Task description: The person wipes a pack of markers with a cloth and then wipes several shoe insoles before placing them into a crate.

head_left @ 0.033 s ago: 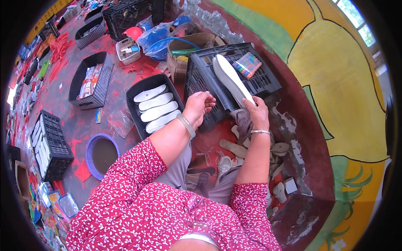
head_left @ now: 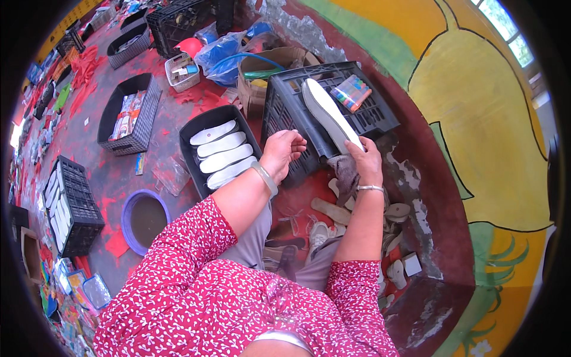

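Observation:
A white insole with a grey edge lies slanted over the upturned black plastic crate. My right hand grips its near end, thumb on top. Just left of it my left hand hovers beside the crate, fingers curled together; whatever they may hold is too small or hidden. Below the right hand hangs a greyish-purple cloth. On the crate's top, right of the insole, rests a clear pack of coloured markers. Left of my left hand, a black basket holds several white insoles.
A purple basin of murky water stands at left, near a black crate of white insoles. Shoes and soles litter the floor beneath my right arm. A painted wall runs along the right. Farther back stands a patterned basket.

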The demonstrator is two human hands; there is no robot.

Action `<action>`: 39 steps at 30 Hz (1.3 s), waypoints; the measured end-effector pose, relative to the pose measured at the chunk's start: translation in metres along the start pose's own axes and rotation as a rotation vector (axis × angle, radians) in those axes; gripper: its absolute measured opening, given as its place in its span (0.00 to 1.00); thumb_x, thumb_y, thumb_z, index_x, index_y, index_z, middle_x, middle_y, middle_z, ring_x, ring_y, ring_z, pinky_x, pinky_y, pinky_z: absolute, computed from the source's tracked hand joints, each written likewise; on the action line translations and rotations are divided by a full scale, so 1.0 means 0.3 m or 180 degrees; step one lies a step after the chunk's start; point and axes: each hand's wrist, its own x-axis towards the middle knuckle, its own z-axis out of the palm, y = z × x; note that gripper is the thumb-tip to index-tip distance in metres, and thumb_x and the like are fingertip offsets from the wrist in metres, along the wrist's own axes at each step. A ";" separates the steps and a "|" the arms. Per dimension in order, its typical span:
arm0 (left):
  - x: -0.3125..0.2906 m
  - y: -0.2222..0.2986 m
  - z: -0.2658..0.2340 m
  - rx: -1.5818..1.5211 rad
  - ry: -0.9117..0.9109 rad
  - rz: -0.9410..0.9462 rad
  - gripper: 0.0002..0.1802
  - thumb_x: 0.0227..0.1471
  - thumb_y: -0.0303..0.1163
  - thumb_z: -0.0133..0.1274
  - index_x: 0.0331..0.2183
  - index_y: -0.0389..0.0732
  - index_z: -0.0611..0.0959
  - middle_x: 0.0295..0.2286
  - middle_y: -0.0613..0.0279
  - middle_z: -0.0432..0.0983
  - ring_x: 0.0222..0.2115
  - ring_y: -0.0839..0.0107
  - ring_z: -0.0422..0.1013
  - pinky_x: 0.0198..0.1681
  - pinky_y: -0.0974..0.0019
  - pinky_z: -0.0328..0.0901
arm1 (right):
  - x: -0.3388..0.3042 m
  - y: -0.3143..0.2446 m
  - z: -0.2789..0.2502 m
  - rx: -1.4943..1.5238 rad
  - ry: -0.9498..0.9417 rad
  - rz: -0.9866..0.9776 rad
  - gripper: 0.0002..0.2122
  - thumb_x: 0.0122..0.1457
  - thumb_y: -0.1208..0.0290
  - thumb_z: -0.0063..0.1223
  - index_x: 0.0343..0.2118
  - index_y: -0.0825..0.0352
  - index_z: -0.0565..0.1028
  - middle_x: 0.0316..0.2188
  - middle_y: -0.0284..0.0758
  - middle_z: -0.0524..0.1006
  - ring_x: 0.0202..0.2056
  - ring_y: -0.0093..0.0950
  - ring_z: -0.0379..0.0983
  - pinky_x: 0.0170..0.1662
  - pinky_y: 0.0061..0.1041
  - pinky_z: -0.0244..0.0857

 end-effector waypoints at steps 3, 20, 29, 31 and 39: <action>-0.005 0.005 0.020 0.0155 -0.0060 0.0210 0.11 0.51 0.37 0.47 0.26 0.40 0.75 0.25 0.62 0.74 0.26 0.74 0.70 0.30 0.72 0.63 | -0.022 -0.006 -0.027 0.0409 0.0077 -0.0191 0.27 0.41 0.66 0.64 0.45 0.72 0.69 0.36 0.37 0.73 0.34 0.24 0.68 0.38 0.20 0.63; -0.071 0.006 0.093 -0.1786 -0.1307 0.0441 0.15 0.57 0.27 0.34 0.47 0.37 0.65 0.44 0.53 0.67 0.45 0.61 0.66 0.52 0.56 0.60 | -0.464 -0.073 -0.032 -0.1088 0.0528 -0.1707 0.30 0.40 0.64 0.65 0.47 0.59 0.64 0.30 0.38 0.75 0.32 0.34 0.73 0.34 0.29 0.66; -0.122 0.030 0.026 -0.1225 -0.1653 -0.0639 0.19 0.54 0.42 0.44 0.46 0.46 0.69 0.24 0.63 0.69 0.20 0.74 0.64 0.23 0.70 0.61 | -0.417 0.023 -0.266 0.4824 -0.0986 0.0276 0.25 0.55 0.62 0.51 0.53 0.65 0.59 0.54 0.41 0.61 0.55 0.39 0.57 0.58 0.42 0.50; -0.168 -0.001 0.061 -0.0956 -0.1547 -0.0706 0.22 0.53 0.50 0.46 0.44 0.47 0.70 0.21 0.66 0.67 0.16 0.78 0.61 0.17 0.75 0.57 | -0.448 -0.017 -0.222 0.4340 -0.1183 -0.0081 0.19 0.55 0.72 0.48 0.50 0.67 0.61 0.50 0.40 0.65 0.51 0.34 0.63 0.55 0.36 0.56; -0.273 -0.121 0.079 -0.0693 -0.1824 -0.0611 0.14 0.56 0.37 0.45 0.38 0.37 0.74 0.29 0.66 0.73 0.27 0.81 0.69 0.32 0.77 0.67 | -0.473 -0.075 -0.139 0.3410 0.0254 -0.1198 0.14 0.55 0.81 0.47 0.45 0.71 0.66 0.41 0.35 0.70 0.42 0.22 0.68 0.46 0.22 0.63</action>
